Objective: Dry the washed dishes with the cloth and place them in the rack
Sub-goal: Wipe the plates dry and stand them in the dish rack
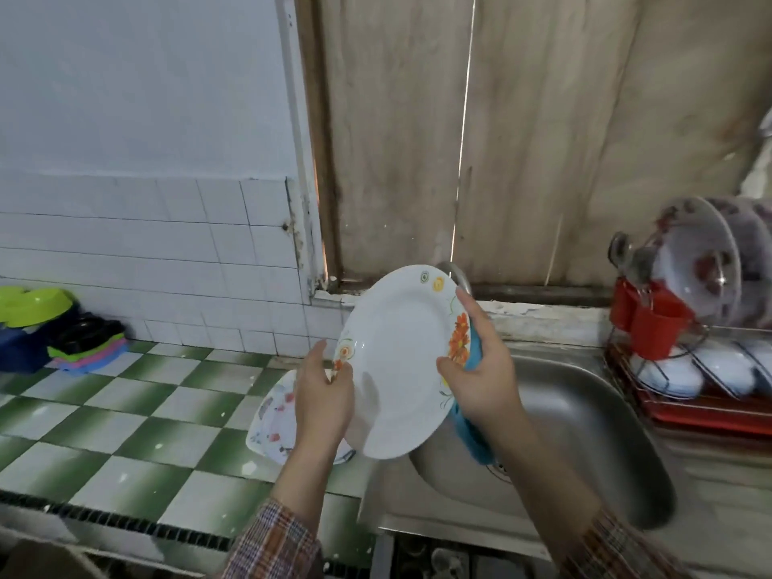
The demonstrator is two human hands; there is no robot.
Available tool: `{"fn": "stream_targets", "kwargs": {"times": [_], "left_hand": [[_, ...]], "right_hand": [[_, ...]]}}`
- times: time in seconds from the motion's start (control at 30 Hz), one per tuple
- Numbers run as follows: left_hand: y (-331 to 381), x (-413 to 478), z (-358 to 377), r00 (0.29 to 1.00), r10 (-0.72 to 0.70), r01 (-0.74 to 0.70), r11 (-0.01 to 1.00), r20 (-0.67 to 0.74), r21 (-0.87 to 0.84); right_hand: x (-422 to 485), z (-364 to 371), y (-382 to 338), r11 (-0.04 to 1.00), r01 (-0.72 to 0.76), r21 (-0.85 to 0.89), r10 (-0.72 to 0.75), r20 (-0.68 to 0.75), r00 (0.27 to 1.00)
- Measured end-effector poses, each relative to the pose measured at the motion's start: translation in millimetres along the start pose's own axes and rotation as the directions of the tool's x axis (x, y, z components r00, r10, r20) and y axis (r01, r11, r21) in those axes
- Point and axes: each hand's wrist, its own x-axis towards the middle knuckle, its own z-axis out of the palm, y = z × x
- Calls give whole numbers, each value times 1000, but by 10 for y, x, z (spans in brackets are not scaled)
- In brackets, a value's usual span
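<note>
I hold a white plate with orange flowers (397,361) tilted up over the left edge of the steel sink (585,411). My left hand (321,394) grips the plate's left rim. On the right rim, my right hand (480,369) grips plate and blue cloth (472,432) together; the cloth hangs behind and below the plate. A second patterned plate (271,415) lies on the counter under my left hand. The dish rack (710,394) stands at the right with plates and bowls in it.
A green-and-white checked tile counter (125,420) stretches left, with green bowls (33,305) and coloured plastic items (87,348) stacked in the far left corner. Red cups (651,323) hang on the rack. A tap (455,277) shows behind the plate.
</note>
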Motion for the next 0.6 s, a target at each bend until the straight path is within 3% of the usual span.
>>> {"fn": "stream_targets", "kwargs": {"times": [0.23, 0.43, 0.6], "left_hand": [[456, -886, 927, 925, 317, -364, 897, 210, 251], [616, -1533, 1586, 840, 394, -518, 787, 373, 335], [780, -1939, 2136, 720, 467, -664, 680, 513, 312]], "right_hand": [[-621, -1080, -242, 958, 32, -286, -63, -100, 993], [-1073, -1935, -448, 880, -13, -475, -126, -260, 957], [-1337, -2661, -548, 755, -34, -654, -255, -342, 904]]}}
